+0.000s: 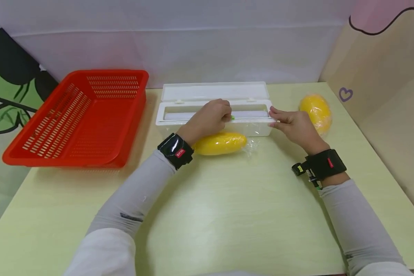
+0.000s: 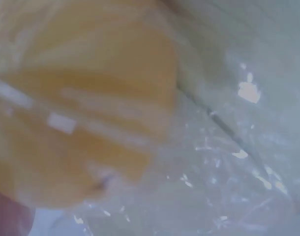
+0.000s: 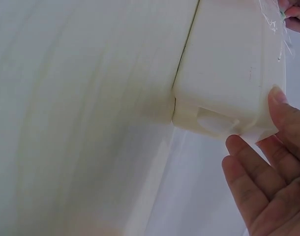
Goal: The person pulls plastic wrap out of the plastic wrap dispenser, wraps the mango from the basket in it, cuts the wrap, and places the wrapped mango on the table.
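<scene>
A white cling film dispenser [image 1: 214, 129] stands at the back of the table, its lid [image 1: 215, 92] tipped back and a roll of film [image 1: 250, 114] inside. Over its front edge, my left hand [image 1: 211, 117] pinches a small green slider [image 1: 232, 117], which also shows in the right wrist view. My right hand [image 1: 292, 123] grips the dispenser's right end, thumb on the near corner and fingers against the end wall [image 3: 216, 120]. Below my left wrist lies a long yellow fruit [image 1: 220, 144] in clear film [image 1: 251, 147]; it looms blurred in the left wrist view.
A red slatted plastic basket [image 1: 124, 153] stands on the left of the table. Beyond my right hand sits a round yellow-orange fruit [image 1: 316, 111] wrapped in film. White cloth [image 1: 227, 53] hangs behind the table, and a pale panel [image 1: 383, 103] borders the right side.
</scene>
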Available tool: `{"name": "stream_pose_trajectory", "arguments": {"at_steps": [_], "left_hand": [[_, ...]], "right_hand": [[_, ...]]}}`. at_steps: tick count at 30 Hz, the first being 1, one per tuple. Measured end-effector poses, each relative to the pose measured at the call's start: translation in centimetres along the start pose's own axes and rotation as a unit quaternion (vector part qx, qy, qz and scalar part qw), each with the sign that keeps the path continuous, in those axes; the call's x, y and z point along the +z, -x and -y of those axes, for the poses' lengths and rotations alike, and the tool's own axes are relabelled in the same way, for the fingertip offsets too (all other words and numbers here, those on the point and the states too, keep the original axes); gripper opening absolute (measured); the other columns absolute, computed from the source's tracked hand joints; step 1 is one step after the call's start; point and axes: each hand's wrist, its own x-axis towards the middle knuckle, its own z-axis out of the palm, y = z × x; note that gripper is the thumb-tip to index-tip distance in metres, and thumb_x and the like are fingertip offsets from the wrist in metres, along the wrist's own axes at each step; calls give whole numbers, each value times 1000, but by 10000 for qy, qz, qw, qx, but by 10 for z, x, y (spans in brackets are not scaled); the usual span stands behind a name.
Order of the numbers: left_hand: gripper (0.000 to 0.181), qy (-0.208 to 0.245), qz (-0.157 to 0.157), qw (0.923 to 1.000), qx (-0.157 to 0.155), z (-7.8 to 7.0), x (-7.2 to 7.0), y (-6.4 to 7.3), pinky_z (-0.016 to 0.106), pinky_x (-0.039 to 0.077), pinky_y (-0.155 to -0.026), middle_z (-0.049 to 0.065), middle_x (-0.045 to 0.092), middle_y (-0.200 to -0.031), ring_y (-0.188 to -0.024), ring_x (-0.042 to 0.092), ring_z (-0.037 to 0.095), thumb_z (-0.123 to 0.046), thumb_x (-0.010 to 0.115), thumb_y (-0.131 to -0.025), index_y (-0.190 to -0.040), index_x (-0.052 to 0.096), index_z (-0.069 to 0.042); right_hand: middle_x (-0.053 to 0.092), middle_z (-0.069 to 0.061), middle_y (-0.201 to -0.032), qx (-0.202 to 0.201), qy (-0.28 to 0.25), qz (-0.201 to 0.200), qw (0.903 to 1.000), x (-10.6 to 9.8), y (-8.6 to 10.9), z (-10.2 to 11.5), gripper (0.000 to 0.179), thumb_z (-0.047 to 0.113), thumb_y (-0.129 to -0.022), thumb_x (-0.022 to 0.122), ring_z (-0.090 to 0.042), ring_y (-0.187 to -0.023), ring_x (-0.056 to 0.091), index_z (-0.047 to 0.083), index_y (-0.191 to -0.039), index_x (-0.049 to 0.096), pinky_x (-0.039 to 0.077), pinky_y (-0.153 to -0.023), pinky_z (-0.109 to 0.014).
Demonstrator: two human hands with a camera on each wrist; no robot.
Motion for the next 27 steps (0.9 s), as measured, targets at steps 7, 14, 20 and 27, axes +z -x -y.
{"name": "stream_pose_trajectory", "arguments": {"at_steps": [7, 14, 20, 27], "left_hand": [[18, 21, -14, 9999, -149, 6, -2, 6, 30, 42, -77, 6, 56, -81, -81, 49, 22, 5, 58, -92, -77, 64, -3], [16, 64, -86, 9998, -177, 14, -2, 11, 30, 42, -78, 5, 56, -82, -81, 48, 21, 3, 59, -93, -80, 66, -4], [16, 104, -117, 9996, -250, 18, -6, 18, 31, 41, -77, 5, 55, -81, -82, 48, 22, 3, 59, -92, -79, 63, -4], [13, 28, -219, 9997, -121, 20, -10, 25, 32, 42, -79, 7, 56, -81, -83, 49, 24, 4, 59, -92, -82, 63, -2]], "right_hand": [[58, -6, -137, 82, -147, 33, 9999, 2, -2, -1, 41, 17, -89, 75, -25, -128, 55, 6, -127, 65, 48, -75, -7], [58, -6, -137, 37, -167, 26, 9999, 3, -4, -3, 41, 18, -89, 75, -25, -127, 56, 6, -127, 65, 48, -77, -7], [59, -7, -136, -49, -220, 5, 9997, 2, -4, -3, 42, 17, -88, 76, -25, -125, 57, 4, -127, 65, 48, -78, -7], [59, -6, -136, -23, -153, 1, 9999, 3, -5, -2, 43, 19, -88, 76, -25, -125, 57, 6, -127, 65, 48, -76, -6]]}}
